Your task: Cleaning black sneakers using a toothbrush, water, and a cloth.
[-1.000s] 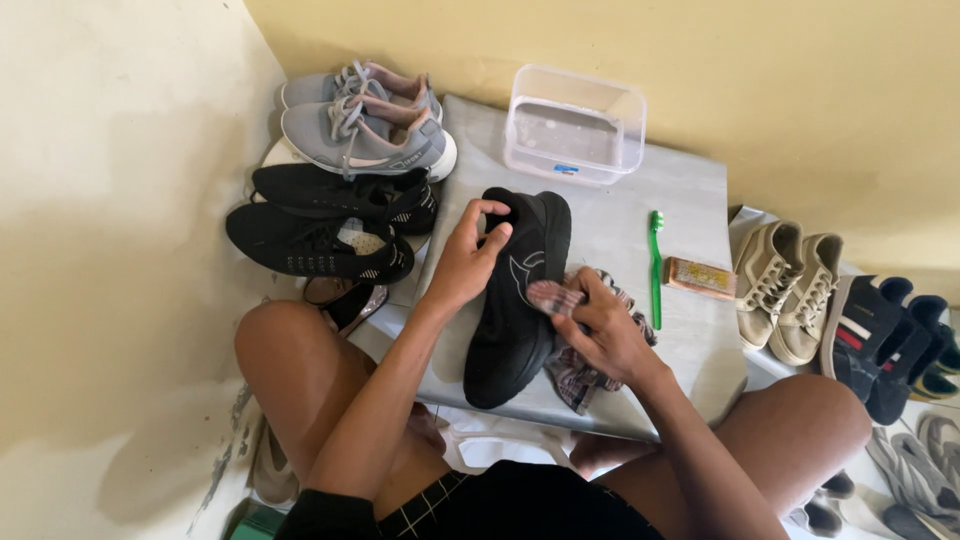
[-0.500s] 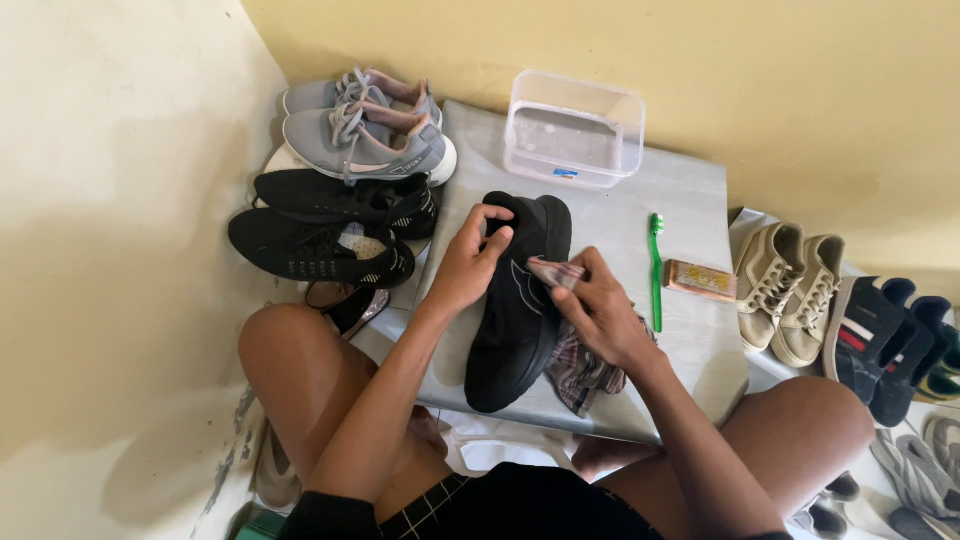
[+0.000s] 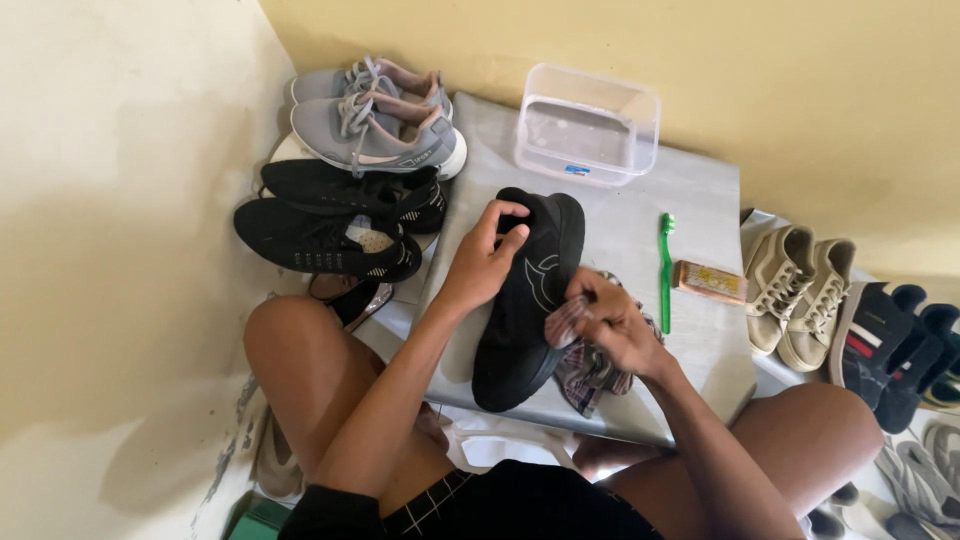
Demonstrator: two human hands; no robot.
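Observation:
A black shoe (image 3: 530, 300) lies on its side on a grey board (image 3: 620, 230) across my knees. My left hand (image 3: 482, 260) grips the shoe's upper edge near the heel and holds it steady. My right hand (image 3: 612, 322) is closed on a checked cloth (image 3: 585, 365) and presses a fold of it against the shoe's side, near a pale logo. The rest of the cloth bunches under my right wrist on the board.
A clear plastic tub (image 3: 587, 125) stands at the board's far edge. A green toothbrush (image 3: 665, 270) and a brown bar (image 3: 710, 282) lie to the right. Grey sneakers (image 3: 375, 115) and black sneakers (image 3: 330, 220) are at left, beige (image 3: 795, 290) and dark shoes (image 3: 890, 335) at right.
My right hand with the cloth has slid down the shoe's side, from near the logo toward the sole end. My left hand has kept its grip.

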